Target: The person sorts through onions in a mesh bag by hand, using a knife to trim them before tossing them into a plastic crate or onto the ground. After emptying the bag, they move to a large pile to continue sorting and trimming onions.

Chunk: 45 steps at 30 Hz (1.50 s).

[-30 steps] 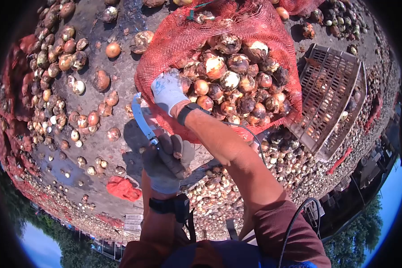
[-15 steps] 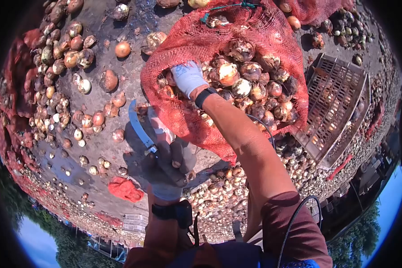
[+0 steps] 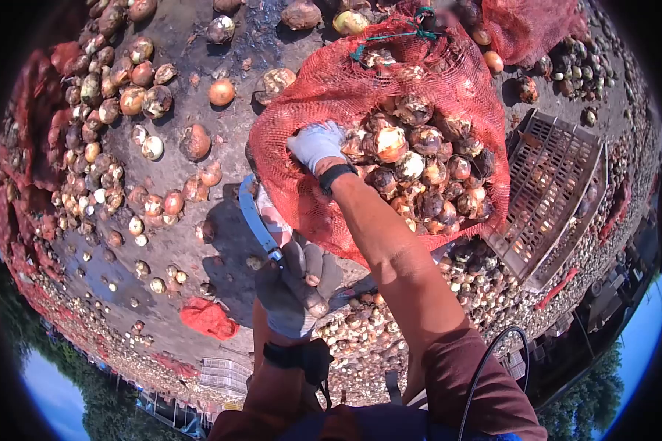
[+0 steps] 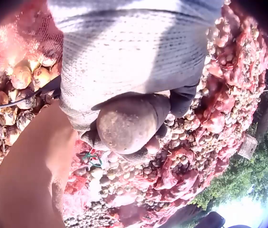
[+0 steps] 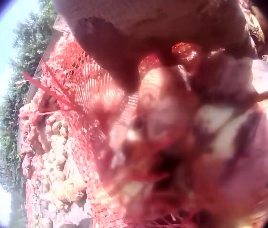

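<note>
In the head view, the left hand (image 3: pixel 294 287), in a grey-stained glove, grips a curved knife (image 3: pixel 256 214) by its handle, blade pointing up and left beside the bag. Its curled fingers fill the left wrist view around a rounded brownish shape (image 4: pixel 126 124); whether this is a glove tip or an object is unclear. The white-gloved right hand (image 3: pixel 318 143) reaches into the left side of an open red mesh bag (image 3: pixel 290 176), beside piled onions (image 3: pixel 390 143). Its fingertips are hidden. Blurred onions and red mesh lie under the glove (image 5: pixel 157 23) in the right wrist view.
Slatted plastic crates (image 3: pixel 548 187) lie tilted right of the bag. Loose onions (image 3: pixel 132 99) cover the ground at left, with a crumpled red net (image 3: pixel 208 317) lower down. Another red bag (image 3: pixel 529 26) stands at the top. A black cable (image 3: pixel 485 360) runs beside the right sleeve.
The right hand has moved upward along the bag's left inner side, away from the lower rim. The left hand keeps its grip on the knife. The head view has shifted.
</note>
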Available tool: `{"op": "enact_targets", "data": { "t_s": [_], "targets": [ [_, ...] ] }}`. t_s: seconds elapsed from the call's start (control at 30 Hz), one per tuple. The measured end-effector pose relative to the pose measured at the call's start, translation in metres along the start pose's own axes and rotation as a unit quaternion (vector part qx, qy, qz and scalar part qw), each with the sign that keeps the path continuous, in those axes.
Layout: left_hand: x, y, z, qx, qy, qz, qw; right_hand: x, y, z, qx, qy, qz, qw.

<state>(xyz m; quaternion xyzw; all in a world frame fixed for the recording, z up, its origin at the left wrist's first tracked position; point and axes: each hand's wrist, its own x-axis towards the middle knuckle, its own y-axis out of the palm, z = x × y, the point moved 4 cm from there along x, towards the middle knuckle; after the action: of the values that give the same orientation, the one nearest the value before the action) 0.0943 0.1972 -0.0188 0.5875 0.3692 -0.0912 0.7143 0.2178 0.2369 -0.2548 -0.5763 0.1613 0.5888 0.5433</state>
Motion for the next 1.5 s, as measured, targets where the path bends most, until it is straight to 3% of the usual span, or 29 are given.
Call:
{"op": "enact_targets", "data": {
  "t_s": [0.03, 0.1, 0.13, 0.23, 0.33, 0.4, 0.47, 0.57, 0.67, 0.73, 0.83, 0.87, 1.0, 1.13, 1.3, 1.4, 1.5],
  "targets": [
    [0.001, 0.001, -0.001, 0.000, 0.005, -0.002, 1.000, 0.005, 0.010, 0.004, -0.050, -0.012, 0.074, 0.996],
    [0.001, 0.001, -0.003, 0.001, 0.018, -0.006, 1.000, 0.007, 0.026, 0.018, -0.093, -0.022, 0.087, 0.992],
    [0.000, 0.005, -0.005, 0.001, 0.024, -0.033, 0.999, 0.011, 0.034, 0.021, -0.061, -0.056, 0.164, 0.983],
    [0.008, 0.004, -0.015, 0.027, 0.020, 0.055, 0.998, 0.007, 0.035, 0.013, -0.081, -0.057, 0.004, 0.995],
    [0.003, 0.004, -0.011, -0.009, 0.030, 0.001, 1.000, 0.002, 0.013, 0.003, -0.059, -0.058, 0.116, 0.990],
    [0.003, 0.009, -0.011, -0.018, 0.035, -0.018, 0.999, -0.003, 0.021, 0.000, -0.049, -0.092, 0.047, 0.993],
    [0.003, 0.013, -0.015, 0.008, 0.017, 0.030, 0.999, 0.013, 0.057, 0.000, 0.038, -0.065, -0.154, 0.985],
    [0.000, 0.013, -0.016, 0.021, 0.013, 0.044, 0.999, 0.049, 0.098, 0.009, 0.001, -0.063, -0.109, 0.992],
    [-0.001, 0.012, -0.016, 0.022, 0.002, 0.031, 0.999, -0.007, 0.028, 0.031, -0.086, -0.088, 0.043, 0.991],
    [-0.001, 0.003, -0.012, 0.007, -0.015, 0.032, 0.999, 0.022, 0.032, 0.022, 0.016, -0.028, -0.006, 0.999],
    [-0.007, 0.006, -0.016, 0.071, 0.046, -0.035, 0.996, 0.032, 0.039, 0.010, -0.201, -0.159, 0.158, 0.954],
    [-0.002, 0.011, -0.015, 0.047, 0.010, 0.006, 0.999, 0.026, 0.032, 0.005, -0.227, -0.181, 0.150, 0.945],
    [-0.011, 0.015, -0.010, -0.007, 0.013, -0.014, 1.000, -0.032, -0.017, -0.039, -0.132, -0.141, 0.051, 0.980],
    [-0.008, 0.006, -0.003, -0.069, 0.075, 0.024, 0.995, -0.043, -0.051, -0.064, -0.044, -0.103, 0.019, 0.994],
    [-0.016, 0.020, 0.005, -0.101, 0.073, 0.048, 0.991, -0.071, -0.052, -0.043, 0.072, -0.117, 0.028, 0.990],
    [-0.020, 0.005, 0.013, -0.057, 0.111, 0.000, 0.992, -0.107, -0.058, -0.065, 0.185, -0.126, 0.036, 0.974],
    [-0.007, 0.009, 0.027, -0.058, 0.086, -0.017, 0.994, -0.172, -0.053, -0.096, 0.239, -0.105, -0.015, 0.965]
  ]
}}
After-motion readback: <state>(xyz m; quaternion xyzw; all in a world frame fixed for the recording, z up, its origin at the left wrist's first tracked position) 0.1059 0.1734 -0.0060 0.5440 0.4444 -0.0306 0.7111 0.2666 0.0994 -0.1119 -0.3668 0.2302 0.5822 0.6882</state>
